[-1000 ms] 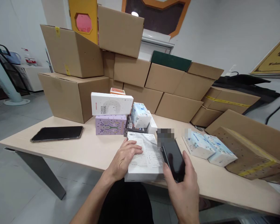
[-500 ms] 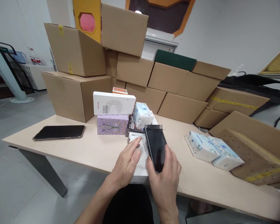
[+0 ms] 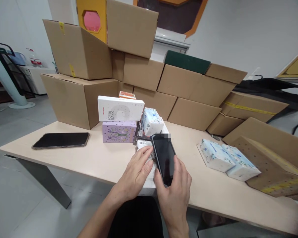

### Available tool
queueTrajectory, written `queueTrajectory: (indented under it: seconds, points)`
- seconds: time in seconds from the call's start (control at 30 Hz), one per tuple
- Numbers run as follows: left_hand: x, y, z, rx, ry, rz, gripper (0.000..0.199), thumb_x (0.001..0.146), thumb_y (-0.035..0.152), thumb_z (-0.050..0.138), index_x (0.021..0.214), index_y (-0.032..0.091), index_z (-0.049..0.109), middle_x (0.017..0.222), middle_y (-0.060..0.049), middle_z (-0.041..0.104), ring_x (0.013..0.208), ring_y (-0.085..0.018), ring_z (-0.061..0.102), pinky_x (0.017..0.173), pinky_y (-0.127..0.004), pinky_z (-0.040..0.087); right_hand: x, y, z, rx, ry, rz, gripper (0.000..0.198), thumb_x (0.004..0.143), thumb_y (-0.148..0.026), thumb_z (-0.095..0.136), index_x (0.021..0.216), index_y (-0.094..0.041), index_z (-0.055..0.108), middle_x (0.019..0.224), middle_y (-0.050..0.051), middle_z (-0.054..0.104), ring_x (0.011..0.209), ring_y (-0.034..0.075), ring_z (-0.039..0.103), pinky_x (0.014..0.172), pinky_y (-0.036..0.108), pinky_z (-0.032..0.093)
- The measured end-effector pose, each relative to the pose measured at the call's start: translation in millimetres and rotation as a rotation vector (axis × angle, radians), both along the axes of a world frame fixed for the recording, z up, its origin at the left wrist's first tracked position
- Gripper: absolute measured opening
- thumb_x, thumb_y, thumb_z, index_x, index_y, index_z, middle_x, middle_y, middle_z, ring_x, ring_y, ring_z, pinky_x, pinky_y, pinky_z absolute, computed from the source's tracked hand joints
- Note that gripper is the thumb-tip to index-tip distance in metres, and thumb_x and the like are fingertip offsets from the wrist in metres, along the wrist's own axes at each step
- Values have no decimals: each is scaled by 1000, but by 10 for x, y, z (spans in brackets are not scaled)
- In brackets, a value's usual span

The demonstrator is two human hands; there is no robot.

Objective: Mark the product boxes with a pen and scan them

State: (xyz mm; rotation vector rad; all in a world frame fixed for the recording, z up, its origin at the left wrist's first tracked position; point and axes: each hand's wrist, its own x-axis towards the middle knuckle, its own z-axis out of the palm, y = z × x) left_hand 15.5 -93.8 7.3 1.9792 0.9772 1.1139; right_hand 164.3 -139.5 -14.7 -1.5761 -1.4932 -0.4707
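Note:
In my right hand point(image 3: 175, 190) I grip a black smartphone point(image 3: 164, 160) by its lower edges, thumb on one side and fingers on the other, screen facing up. My left hand point(image 3: 137, 172) is just left of the phone, fingers stretched out and holding nothing; its fingertips come close to the phone's side, and I cannot tell if they touch. Under both hands lies a white box point(image 3: 150, 172) with printed text, partly hidden. Behind the phone are a tissue pack point(image 3: 152, 122) and a dark box point(image 3: 139, 132). A white power bank box point(image 3: 121, 109) rests on a purple patterned box point(image 3: 119, 132).
Another phone point(image 3: 61, 140) lies on the table point(image 3: 94, 162) at the left. Two tissue packs point(image 3: 215, 155) sit to the right, beside an open cardboard box point(image 3: 275, 168). Stacked cardboard boxes point(image 3: 178, 84) wall off the back. A small orange box point(image 3: 127, 95) stands behind the power bank box.
The phone and my right hand have shifted slightly left. My left hand has moved a little right, closer to the phone. The camera view has tilted slightly.

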Motion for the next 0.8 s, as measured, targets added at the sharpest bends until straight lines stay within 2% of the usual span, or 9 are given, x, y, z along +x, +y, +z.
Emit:
queueTrajectory:
  seconds: [0.8]
  points:
    - [14, 29, -51, -8, -89, 10, 52, 103, 46, 40, 150, 24, 45, 157, -8, 42, 147, -26, 36, 124, -47, 28, -8, 17, 18, 50, -23, 3, 69, 91, -45, 61, 148, -12, 41, 133, 23, 57, 120, 36, 54, 96, 54, 49]
